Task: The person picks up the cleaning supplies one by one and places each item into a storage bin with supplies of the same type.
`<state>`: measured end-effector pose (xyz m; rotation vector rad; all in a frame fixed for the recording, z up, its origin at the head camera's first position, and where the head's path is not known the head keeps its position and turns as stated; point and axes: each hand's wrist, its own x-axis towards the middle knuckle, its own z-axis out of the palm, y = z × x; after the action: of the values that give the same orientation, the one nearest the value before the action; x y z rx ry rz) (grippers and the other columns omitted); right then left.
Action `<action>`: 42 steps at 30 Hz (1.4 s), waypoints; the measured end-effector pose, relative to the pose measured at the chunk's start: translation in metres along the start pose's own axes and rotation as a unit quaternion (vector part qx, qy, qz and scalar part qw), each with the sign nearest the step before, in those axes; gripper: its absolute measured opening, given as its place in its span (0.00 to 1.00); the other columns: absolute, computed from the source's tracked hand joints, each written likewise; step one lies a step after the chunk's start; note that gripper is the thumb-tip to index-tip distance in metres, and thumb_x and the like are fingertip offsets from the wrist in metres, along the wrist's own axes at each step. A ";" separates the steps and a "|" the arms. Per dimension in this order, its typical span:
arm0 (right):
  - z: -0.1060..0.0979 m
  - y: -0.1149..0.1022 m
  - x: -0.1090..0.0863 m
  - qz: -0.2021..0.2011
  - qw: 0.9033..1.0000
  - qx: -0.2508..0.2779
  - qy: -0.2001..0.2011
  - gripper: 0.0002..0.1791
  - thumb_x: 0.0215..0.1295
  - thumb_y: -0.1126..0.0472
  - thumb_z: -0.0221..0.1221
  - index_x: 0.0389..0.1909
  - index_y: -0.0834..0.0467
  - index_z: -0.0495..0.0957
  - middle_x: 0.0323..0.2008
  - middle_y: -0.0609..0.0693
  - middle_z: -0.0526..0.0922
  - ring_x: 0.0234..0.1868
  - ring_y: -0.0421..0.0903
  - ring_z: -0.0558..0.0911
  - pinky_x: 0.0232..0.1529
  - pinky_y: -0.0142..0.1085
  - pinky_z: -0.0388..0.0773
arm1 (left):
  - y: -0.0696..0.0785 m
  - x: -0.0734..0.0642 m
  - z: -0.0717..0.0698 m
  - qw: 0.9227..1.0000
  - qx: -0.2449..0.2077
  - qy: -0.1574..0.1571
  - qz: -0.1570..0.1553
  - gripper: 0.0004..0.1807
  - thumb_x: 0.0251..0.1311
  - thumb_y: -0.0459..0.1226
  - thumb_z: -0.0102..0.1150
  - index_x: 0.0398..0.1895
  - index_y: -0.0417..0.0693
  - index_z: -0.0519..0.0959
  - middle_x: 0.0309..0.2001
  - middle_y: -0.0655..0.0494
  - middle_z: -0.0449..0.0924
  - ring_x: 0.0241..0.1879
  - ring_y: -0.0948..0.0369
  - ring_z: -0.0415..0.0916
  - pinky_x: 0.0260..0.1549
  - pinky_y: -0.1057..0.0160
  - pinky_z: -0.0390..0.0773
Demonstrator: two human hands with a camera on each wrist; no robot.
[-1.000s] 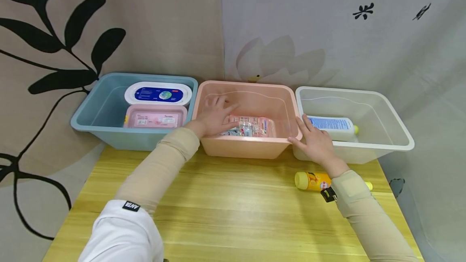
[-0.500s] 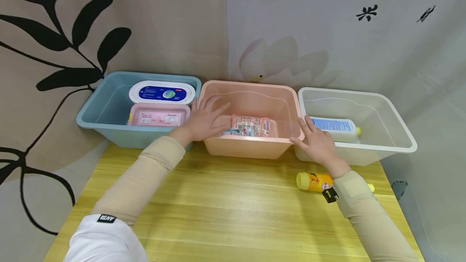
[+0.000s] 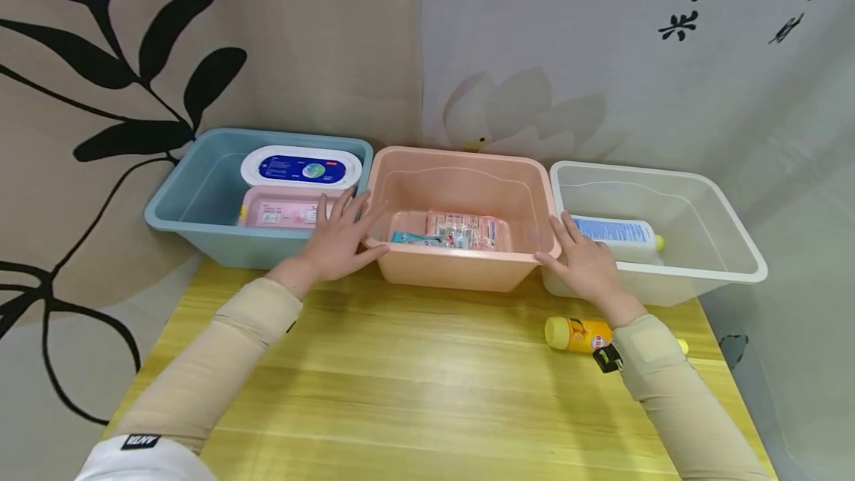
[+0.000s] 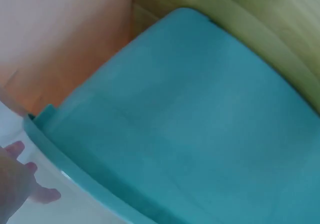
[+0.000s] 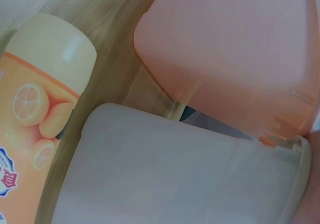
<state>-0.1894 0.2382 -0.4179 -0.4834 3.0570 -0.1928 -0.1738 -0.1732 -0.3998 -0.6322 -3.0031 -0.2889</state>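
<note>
On the wooden table (image 3: 414,377) I see the pink bin (image 3: 461,275), probably light, stiff, best held by its rim (image 3: 461,254); at its near corners, left hand (image 3: 335,243) and right hand (image 3: 588,267) spread, grasping nothing.

From my end I'm looking at a wooden table (image 3: 414,392) with yellowish, streaky grain. Along its far side I have three bins standing upright in a row: a blue bin (image 3: 254,247), a peach bin (image 3: 461,270) and a white bin (image 3: 657,289). Nearer me, a yellow-orange bottle (image 3: 581,335) seems to lie flat on its side, though its middle is covered.
</note>
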 end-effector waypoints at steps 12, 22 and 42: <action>-0.002 0.000 -0.001 -0.002 1.000 -0.001 -0.005 0.44 0.67 0.33 0.38 0.74 0.57 0.43 0.73 0.62 0.44 0.57 0.69 0.71 0.54 0.61 0.66 | -0.013 -0.015 0.021 0.999 0.046 0.018 0.000 0.40 0.61 0.58 0.49 0.73 0.52 0.53 0.72 0.40 0.49 0.72 0.41 0.43 0.65 0.32 0.35; -0.002 0.014 -0.009 -0.024 0.977 0.180 0.109 0.39 0.64 0.44 0.54 0.69 0.62 0.55 0.68 0.68 0.55 0.67 0.71 0.52 0.62 0.68 0.48 | -0.015 -0.017 0.028 0.996 0.071 0.051 0.015 0.42 0.58 0.60 0.50 0.73 0.52 0.53 0.72 0.41 0.51 0.71 0.44 0.48 0.66 0.34 0.38; -0.006 0.088 -0.116 0.003 0.969 0.189 0.157 0.45 0.60 0.51 0.61 0.73 0.58 0.48 0.70 0.69 0.49 0.70 0.71 0.43 0.64 0.69 0.33 | -0.017 -0.017 0.029 0.996 0.072 0.046 0.016 0.44 0.57 0.60 0.51 0.73 0.51 0.53 0.72 0.42 0.50 0.71 0.45 0.51 0.66 0.38 0.43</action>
<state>-0.1064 0.3579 -0.4207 -0.4528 3.1947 -0.9136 -0.1660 -0.1896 -0.4323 -0.6337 -2.8910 -0.0956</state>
